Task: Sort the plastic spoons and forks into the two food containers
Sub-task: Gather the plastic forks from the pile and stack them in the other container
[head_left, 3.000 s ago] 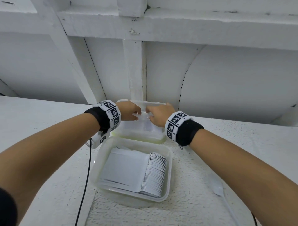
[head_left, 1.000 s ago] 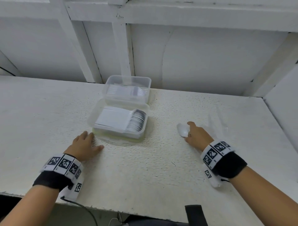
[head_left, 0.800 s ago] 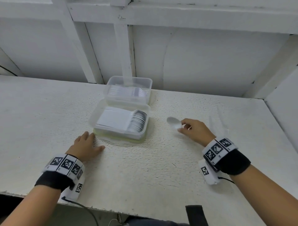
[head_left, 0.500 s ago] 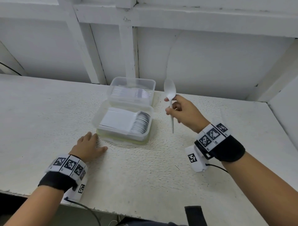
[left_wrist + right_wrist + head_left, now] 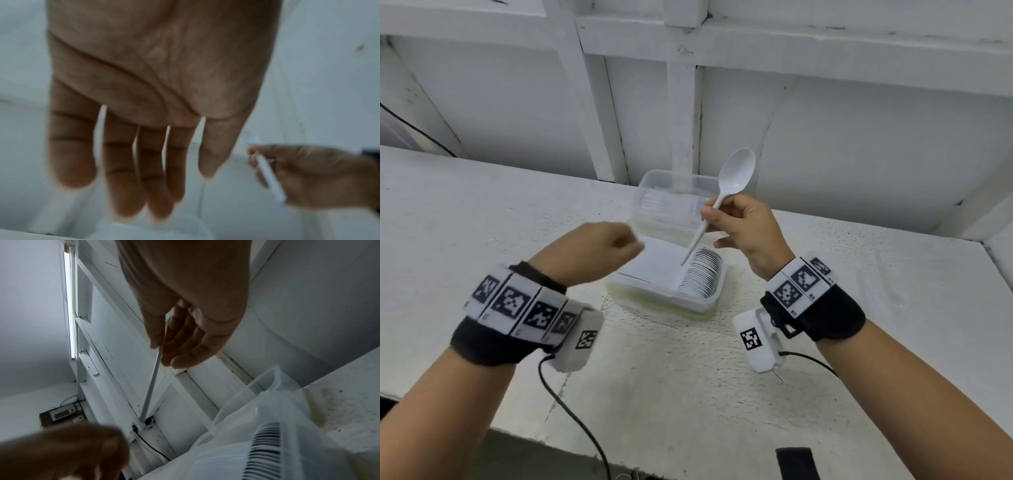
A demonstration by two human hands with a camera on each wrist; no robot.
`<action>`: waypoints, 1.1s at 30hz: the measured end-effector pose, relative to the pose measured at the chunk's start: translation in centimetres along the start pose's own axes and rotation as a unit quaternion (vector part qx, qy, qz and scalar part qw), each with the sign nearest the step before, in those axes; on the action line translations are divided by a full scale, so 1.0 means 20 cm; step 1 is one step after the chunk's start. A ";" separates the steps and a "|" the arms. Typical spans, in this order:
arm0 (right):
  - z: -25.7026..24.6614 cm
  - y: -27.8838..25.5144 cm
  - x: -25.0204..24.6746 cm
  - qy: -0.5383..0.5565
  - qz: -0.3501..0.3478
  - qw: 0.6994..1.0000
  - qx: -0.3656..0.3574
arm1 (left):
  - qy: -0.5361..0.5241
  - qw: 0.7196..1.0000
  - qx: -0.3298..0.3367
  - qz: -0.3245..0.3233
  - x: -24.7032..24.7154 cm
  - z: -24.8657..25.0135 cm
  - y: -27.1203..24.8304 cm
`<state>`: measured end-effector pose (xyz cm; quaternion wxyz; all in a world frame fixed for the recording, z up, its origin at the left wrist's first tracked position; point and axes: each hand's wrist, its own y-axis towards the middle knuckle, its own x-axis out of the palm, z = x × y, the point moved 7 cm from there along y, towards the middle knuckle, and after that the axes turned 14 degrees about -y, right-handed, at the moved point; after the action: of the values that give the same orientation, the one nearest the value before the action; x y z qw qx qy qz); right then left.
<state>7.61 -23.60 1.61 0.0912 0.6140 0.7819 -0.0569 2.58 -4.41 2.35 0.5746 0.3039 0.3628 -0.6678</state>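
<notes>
My right hand (image 5: 709, 215) pinches a white plastic spoon (image 5: 737, 170) by its handle, bowl end up, above the near clear container (image 5: 619, 285). That container holds a tight row of stacked white spoons (image 5: 702, 274). Behind it and touching it stands the far clear container (image 5: 654, 178), its contents faint. My left hand (image 5: 631, 244) hovers empty just left of the near container, blurred. In the left wrist view its fingers (image 5: 123, 186) hang straight with nothing in them. The right wrist view shows thumb and fingers on the spoon handle (image 5: 153, 382) above the container (image 5: 267, 402).
The rough white table (image 5: 688, 394) ends close to my body, where a black cable (image 5: 571, 414) hangs over the edge. A dark object (image 5: 796, 462) sits at the front edge. A white panelled wall (image 5: 842, 137) rises right behind the containers.
My right hand picked the spoon off the table at the right, raised it and carried it left over the near container. My left hand lifted off the table toward the container.
</notes>
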 end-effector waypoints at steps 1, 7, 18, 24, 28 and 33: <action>0.00 0.01 0.01 0.000 0.010 1.000 -0.008 | -0.063 0.997 0.033 0.024 -0.01 0.07 0.03; 0.00 0.06 0.04 0.005 0.044 0.999 -0.023 | -0.187 0.977 0.093 -0.041 0.13 0.20 0.21; 0.02 0.15 -0.07 -0.401 -0.019 0.899 -0.174 | 0.056 0.992 0.071 -0.092 0.06 0.01 0.41; 0.06 0.20 -0.06 -0.523 0.023 0.832 -0.185 | 0.034 0.988 0.147 0.028 0.04 -0.01 0.45; 0.11 0.20 -0.03 -0.569 0.027 0.808 -0.150 | 0.061 0.977 0.206 0.021 0.11 0.02 0.41; 0.14 0.20 0.07 -0.617 0.025 0.763 -0.193 | 0.158 0.968 0.141 -0.136 0.33 -0.06 0.44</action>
<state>11.27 -21.80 -1.25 0.6719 0.4354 0.5356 -0.2686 10.34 -7.67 -4.86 0.3653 0.4314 0.3884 -0.7278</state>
